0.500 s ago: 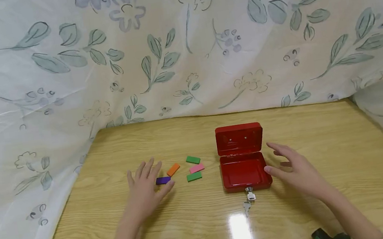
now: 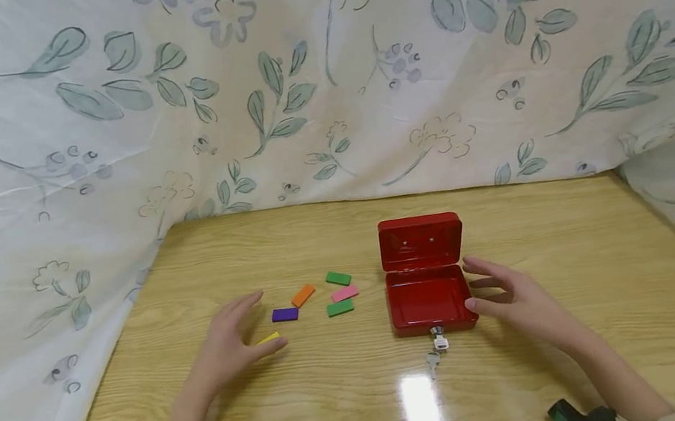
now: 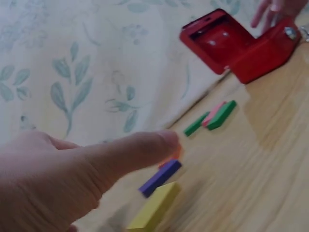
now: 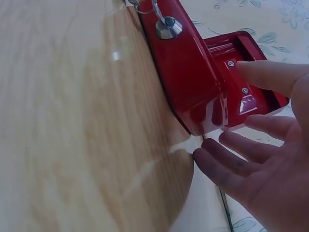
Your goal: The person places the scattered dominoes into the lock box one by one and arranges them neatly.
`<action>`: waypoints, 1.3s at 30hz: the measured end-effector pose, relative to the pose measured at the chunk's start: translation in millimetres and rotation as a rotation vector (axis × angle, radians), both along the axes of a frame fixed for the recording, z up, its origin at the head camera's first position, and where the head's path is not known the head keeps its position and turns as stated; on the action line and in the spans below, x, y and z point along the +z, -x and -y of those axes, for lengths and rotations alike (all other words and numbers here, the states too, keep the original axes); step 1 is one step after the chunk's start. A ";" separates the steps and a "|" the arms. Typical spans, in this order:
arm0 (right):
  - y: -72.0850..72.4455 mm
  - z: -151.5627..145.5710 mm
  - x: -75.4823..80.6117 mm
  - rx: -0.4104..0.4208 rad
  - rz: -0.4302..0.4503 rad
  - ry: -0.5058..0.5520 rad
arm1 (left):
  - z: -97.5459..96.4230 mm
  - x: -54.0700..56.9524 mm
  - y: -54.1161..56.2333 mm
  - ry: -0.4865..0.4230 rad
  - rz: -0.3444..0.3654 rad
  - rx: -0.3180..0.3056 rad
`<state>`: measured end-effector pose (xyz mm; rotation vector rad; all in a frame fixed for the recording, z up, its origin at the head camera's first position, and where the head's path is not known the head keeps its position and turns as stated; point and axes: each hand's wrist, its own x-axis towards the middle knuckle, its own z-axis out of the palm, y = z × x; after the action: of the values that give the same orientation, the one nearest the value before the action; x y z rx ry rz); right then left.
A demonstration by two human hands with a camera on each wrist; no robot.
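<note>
My left hand (image 2: pixel 226 343) hovers with spread fingers and thumb over the left of the table, holding nothing. A yellow block (image 3: pixel 155 207) lies beneath it, partly hidden by the hand in the head view. Just to its right lie a purple block (image 2: pixel 285 314) and an orange block (image 2: pixel 303 296). At the right side of an open red cash box (image 2: pixel 431 298), my right hand (image 2: pixel 517 296) has its fingers loosely extended, thumb by the box's rim. The box's lid (image 2: pixel 422 241) stands raised and its inside shows bare.
Two green blocks, one farther back (image 2: pixel 338 278) and one nearer (image 2: pixel 340 307), lie left of the box with a pink block (image 2: pixel 345 294) between them. Keys (image 2: pixel 434 362) hang from the box's front lock. A floral cloth (image 2: pixel 320 96) stands behind the wooden table (image 2: pixel 352 397).
My left hand has moved left and toward me, away from the purple block, and the yellow block has come into view by its thumb. The right hand stays beside the box.
</note>
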<state>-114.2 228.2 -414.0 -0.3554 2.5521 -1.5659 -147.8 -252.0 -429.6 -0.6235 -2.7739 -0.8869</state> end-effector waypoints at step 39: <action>4.3 0.0 -10.0 0.065 0.032 -0.010 | 17.6 -1.2 -1.1 -0.217 0.279 -0.130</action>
<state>-118.5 228.1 -424.0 -0.4047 2.4979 -1.5228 -146.7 -269.5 -430.8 -0.6958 -2.8397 -1.3789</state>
